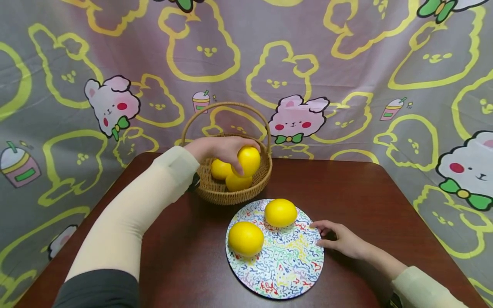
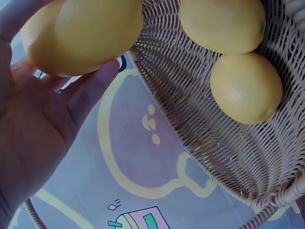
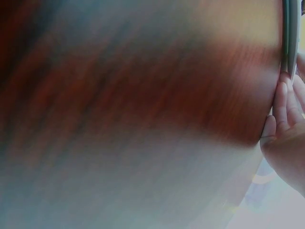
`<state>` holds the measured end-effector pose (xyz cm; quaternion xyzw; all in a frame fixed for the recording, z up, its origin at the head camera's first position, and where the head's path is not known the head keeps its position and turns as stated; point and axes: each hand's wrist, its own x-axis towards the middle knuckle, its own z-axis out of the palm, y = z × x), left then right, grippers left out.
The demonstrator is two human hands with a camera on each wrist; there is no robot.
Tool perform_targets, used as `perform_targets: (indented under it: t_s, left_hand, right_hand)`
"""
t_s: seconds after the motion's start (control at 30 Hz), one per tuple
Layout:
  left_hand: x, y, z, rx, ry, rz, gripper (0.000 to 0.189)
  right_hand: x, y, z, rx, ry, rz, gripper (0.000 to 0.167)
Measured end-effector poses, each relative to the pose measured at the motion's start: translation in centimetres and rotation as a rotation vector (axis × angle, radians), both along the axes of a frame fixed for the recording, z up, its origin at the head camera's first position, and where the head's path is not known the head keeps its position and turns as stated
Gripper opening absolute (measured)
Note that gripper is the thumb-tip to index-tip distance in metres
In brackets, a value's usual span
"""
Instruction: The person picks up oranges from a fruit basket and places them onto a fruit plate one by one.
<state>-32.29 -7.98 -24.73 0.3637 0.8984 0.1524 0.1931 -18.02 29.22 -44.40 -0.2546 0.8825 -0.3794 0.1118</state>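
Left grip (image 1: 226, 148) clamped on lemon (image 1: 249, 160) over basket (image 1: 227, 198); two lemons (image 1: 239, 184) below. Right and nearer person, plate (image 1: 285, 267) bears two more lemons (image 1: 280, 213); right grip (image 1: 344, 240), thumb and fingers apart, touches plate's edge. Apparent basket-plate transfer, direction unclear; next move likely calls for gentle lowering or clean lift.

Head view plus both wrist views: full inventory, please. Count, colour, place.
Printed cloth: 1, greyish with yellow outlines, behind the table
Table: 1, reddish-brown, under basket and board
Woven basket: 1, tan, beyond the board
Round board: 1, white with multicoloured squiggles, on the table
Lemon-like fruits: 5, yellow, two on the board, two in the basket, one held
Sleeves: 2, cream, left one dark higher up
Hands: 2, left gripping a fruit, right touching the board's edge
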Motion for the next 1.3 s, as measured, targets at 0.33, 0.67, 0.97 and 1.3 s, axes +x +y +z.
perform_targets:
  t_s: [0.33, 0.67, 0.97, 1.3]
  left_hand:
    - [1.0, -1.1, -0.2, 0.072, 0.029, -0.025, 0.079]
    - [2.5, -1.6, -0.9, 0.145, 0.028, -0.071, 0.077]
    - [4.0, -0.9, -1.8, 0.195, 0.041, -0.123, 0.075]
    - [5.1, -0.1, -3.0, 0.284, 0.014, -0.163, 0.075]
  right_hand:
    - [-0.1, 0.0, 0.1, -0.002, 0.009, -0.008, 0.045]
    - [0.0, -0.1, 0.4, -0.003, 0.017, 0.007, 0.044]
    - [0.0, -0.1, 0.2, -0.007, 0.006, 0.003, 0.044]
    - [-0.1, 0.1, -0.3, -0.015, -0.013, -0.005, 0.044]
